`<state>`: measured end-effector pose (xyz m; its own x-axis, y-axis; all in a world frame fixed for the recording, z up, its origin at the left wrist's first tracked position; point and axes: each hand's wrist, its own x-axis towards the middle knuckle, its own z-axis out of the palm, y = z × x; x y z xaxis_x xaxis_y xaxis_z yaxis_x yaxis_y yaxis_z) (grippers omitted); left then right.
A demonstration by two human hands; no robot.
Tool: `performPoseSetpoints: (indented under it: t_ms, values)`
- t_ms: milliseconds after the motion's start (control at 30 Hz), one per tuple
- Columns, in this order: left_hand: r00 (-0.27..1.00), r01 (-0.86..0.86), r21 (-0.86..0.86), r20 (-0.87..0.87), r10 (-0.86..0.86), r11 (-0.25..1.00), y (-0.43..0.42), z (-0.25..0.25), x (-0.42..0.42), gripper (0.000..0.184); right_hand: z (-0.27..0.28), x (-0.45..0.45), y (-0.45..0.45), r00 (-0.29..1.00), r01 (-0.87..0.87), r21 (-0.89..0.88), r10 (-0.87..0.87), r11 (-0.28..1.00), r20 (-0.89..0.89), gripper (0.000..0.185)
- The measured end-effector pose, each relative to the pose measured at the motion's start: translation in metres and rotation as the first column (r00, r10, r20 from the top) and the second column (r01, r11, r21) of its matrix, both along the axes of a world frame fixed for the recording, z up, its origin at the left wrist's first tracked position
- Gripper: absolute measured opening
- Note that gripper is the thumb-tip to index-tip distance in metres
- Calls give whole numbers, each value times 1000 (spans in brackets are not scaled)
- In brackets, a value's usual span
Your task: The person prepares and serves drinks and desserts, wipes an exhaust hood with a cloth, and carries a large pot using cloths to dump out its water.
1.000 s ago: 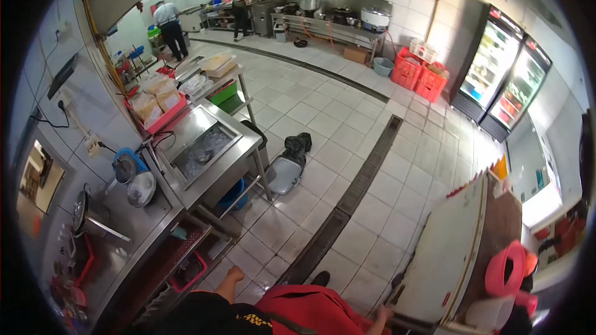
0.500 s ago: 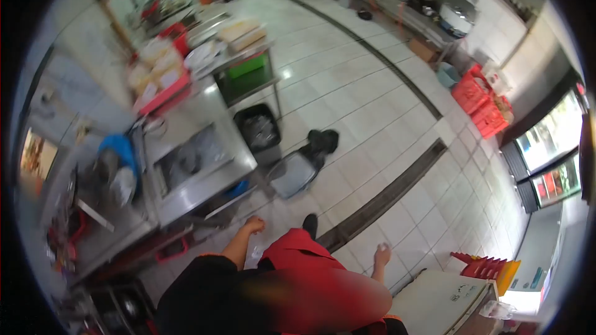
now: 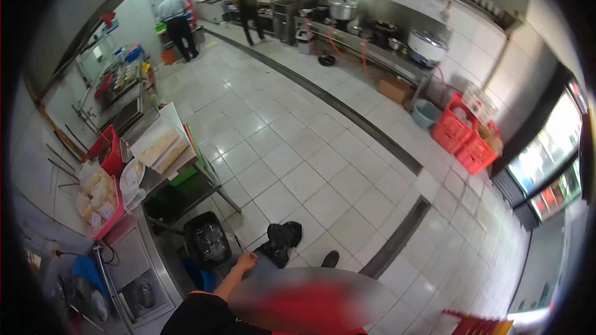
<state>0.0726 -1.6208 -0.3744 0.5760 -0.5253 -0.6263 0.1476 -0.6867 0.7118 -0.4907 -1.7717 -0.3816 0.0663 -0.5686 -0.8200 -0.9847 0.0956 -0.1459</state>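
Observation:
My left hand [image 3: 247, 262] hangs low in front of me, its fingers curled, with nothing visible in it. Nearest to it are a black bin [image 3: 208, 239] with crumpled clear plastic inside and a black plastic bag [image 3: 285, 234] on the floor. Partly behind the hand is a grey container [image 3: 266, 265]. My right hand is out of view. A blurred patch covers part of my red apron. One dark shoe [image 3: 331, 259] shows on the tiles.
On the left are a steel sink [image 3: 133, 254], a pink crate [image 3: 107, 217] of bagged food and a table with boards [image 3: 158, 149]. A floor drain [image 3: 397, 236] runs ahead. Red crates [image 3: 453, 127], a stove counter [image 3: 372, 37] and a fridge [image 3: 546, 149] line the right. Two people [image 3: 177, 22] stand far off.
My view has tilted up and moved forward, bringing the far end and two people into sight. The sink and bin have shifted left and down. My right hand has left the view.

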Motion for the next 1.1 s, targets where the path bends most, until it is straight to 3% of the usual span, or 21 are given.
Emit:
performPoseSetpoints:
  t_ms: [33,100,167,200,233,267,300,333,367,433,533,600,633,733,833,933,1033,1067,1100]
  values:
    - [996,-70,-103,-64,63,992,-10,-11,3,17,-1,14,-39,999,-54,-12,54,998,8,34]
    - [999,45,183,7,-47,982,-22,-10,2,19,-3,49,-127,976,-219,-54,220,974,9,33]
    - [938,270,434,82,-337,860,-42,19,-2,25,-6,89,-234,813,-583,-137,575,801,-97,32]
    - [901,398,249,74,-428,883,-24,-26,3,26,-13,114,-292,730,-684,-189,663,705,-166,32]
    - [858,509,32,65,-510,860,-26,-27,7,26,-87,123,-358,982,-26,-275,76,961,172,32]
    - [811,582,-183,52,-583,792,-23,-40,14,27,-71,163,-413,904,-98,-792,387,602,182,22]
    - [896,395,-90,-178,-406,914,-38,-49,16,25,-79,198,-484,915,143,-483,69,864,396,22]
    - [924,127,47,-369,-101,991,-52,-58,17,25,-25,253,-526,857,338,-279,-171,899,487,20]
    - [867,-146,209,-443,227,967,-67,-67,16,24,-7,292,-567,795,379,-187,-215,906,567,20]
    - [857,-158,406,-396,329,900,-106,-73,28,24,44,375,-614,755,408,-112,-265,906,600,13]
    - [902,-103,441,-336,270,892,-180,-58,94,25,55,474,-672,671,411,26,-322,911,668,21]
    - [950,-57,420,-256,179,906,-229,-47,157,25,50,518,-675,680,390,-3,-286,921,676,14]
    - [967,-61,404,-204,155,913,-257,-35,189,25,28,523,-686,731,226,61,-211,972,649,6]
    - [981,-184,304,-5,195,935,-343,18,305,26,6,569,-679,915,-135,-71,151,988,374,10]
    - [947,-237,159,257,192,958,-417,84,408,26,4,630,-679,898,-387,-53,389,921,204,15]
    - [925,-285,18,269,270,958,-466,101,489,26,4,702,-702,859,-488,-21,485,872,164,19]
    - [936,-303,131,228,269,944,-499,101,548,26,3,789,-744,810,-574,-12,570,818,138,23]
    - [898,-406,-17,180,402,914,-493,53,559,27,3,819,-759,789,-603,-14,600,797,131,25]
    - [922,-371,97,159,354,923,-494,37,565,28,5,850,-780,769,-630,-24,628,776,122,26]
